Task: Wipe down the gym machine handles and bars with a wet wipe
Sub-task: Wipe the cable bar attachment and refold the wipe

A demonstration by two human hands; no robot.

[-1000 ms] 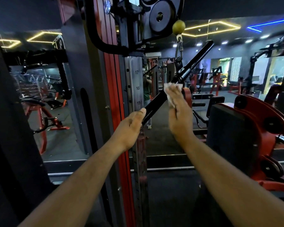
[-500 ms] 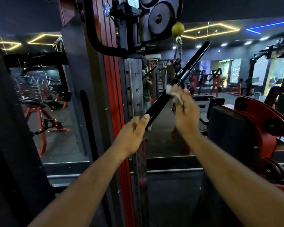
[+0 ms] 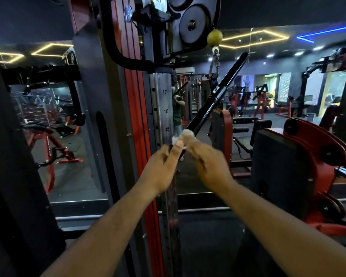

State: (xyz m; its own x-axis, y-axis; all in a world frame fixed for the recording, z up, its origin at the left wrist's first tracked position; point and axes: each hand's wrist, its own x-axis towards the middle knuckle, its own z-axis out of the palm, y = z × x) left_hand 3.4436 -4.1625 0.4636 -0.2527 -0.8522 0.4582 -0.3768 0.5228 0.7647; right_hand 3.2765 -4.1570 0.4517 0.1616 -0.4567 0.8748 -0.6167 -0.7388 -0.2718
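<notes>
Head view: right hand (image 3: pixel 210 162) pinches the soft wet wipe (image 3: pixel 185 135) round the stiff, probably slick bar (image 3: pixel 218 94); left hand (image 3: pixel 161 166) grips its lower end.

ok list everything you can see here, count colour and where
bar: 1, black, hanging tilted from the cable clip
wet wipe: 1, white, bunched at the bar's lower end
ball stopper: 1, yellow, above the clip
pulley wheels: 2, dark grey, top centre
numbered post: 1, silver, marked 15 to 17, centre
upright: 1, red, left of the post
machine: 1, red and black, right
left hand: 1, grips the bar's lower end
right hand: 1, blurred, holds the wipe against the bar
</notes>
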